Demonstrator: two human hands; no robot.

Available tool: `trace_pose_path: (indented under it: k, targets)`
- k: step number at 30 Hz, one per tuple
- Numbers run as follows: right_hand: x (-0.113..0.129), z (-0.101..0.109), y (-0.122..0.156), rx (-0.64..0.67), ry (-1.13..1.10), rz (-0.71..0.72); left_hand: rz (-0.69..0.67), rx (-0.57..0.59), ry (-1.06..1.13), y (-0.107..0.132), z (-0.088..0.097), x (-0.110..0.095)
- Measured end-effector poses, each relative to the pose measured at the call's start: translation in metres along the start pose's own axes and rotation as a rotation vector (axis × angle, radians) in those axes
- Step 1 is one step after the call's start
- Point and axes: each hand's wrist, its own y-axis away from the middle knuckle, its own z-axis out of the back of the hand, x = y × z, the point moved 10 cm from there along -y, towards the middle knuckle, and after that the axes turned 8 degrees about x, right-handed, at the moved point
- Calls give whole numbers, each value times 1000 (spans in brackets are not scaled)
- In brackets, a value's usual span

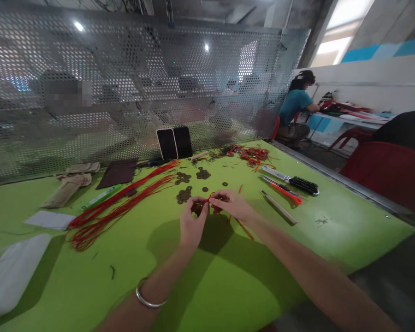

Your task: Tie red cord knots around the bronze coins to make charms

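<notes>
Fingers and thumb of my left hand (193, 219) pinch a red cord (206, 201) over the middle of the table. Close against it, my right hand (233, 204) grips the same cord between thumb and forefinger. Loose cord ends (245, 229) trail below my right hand onto the green tabletop. Part of the cord is hidden by my fingers, and something dark sits under them that I cannot make out clearly. Just beyond the hands lie small piles of dark round coins (184, 194), with a single coin (225, 184) apart on the right.
Bundles of red cord (124, 198) stretch across the left. At right lie a black-bristled brush (299, 184), an orange-handled tool (285, 190) and a thin stick (279, 207). A tangled red heap (254, 156) and two dark-screened devices (174, 143) stand before a perforated metal partition (141, 92). A person (293, 106) sits beyond.
</notes>
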Motion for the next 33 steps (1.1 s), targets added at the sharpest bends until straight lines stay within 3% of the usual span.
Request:
trace_pose_path:
  k: [33]
  targets:
    - [-7, 0, -3, 19, 64, 6, 2, 12, -4, 0, -2, 1]
